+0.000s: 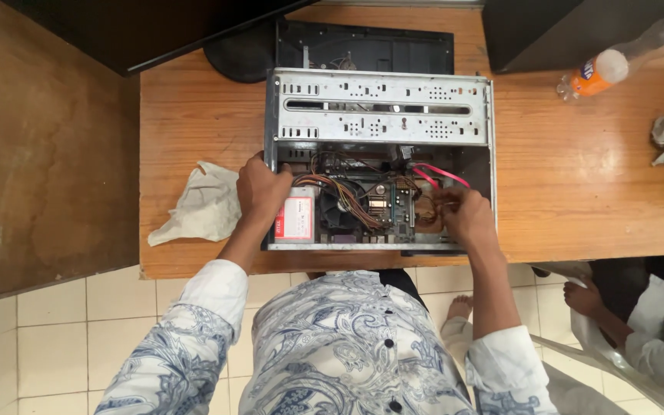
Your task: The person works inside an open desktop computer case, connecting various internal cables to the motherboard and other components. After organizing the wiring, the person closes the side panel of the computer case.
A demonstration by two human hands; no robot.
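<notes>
— Left hand (263,188) status?
— Fingers curled over the left wall of the open computer case (378,161), gripping it; crumpled cloth (203,204) lies at its nine o'clock.
— Right hand (466,217)?
— Inside the case at four o'clock, fingers pinched among the wires (347,196); what it holds cannot be told. Pink cable (443,175) at its eleven o'clock.

Open computer case on a table, hands at both of its sides.

The computer case (378,157) lies in the middle of the table (578,177), with a cloth (203,204) just left of it and a bottle (624,58) well apart at the far right corner. The left hand (261,190) rests on the case's left wall; the right hand (466,217) reaches inside it at the right, near the cables (343,192).
</notes>
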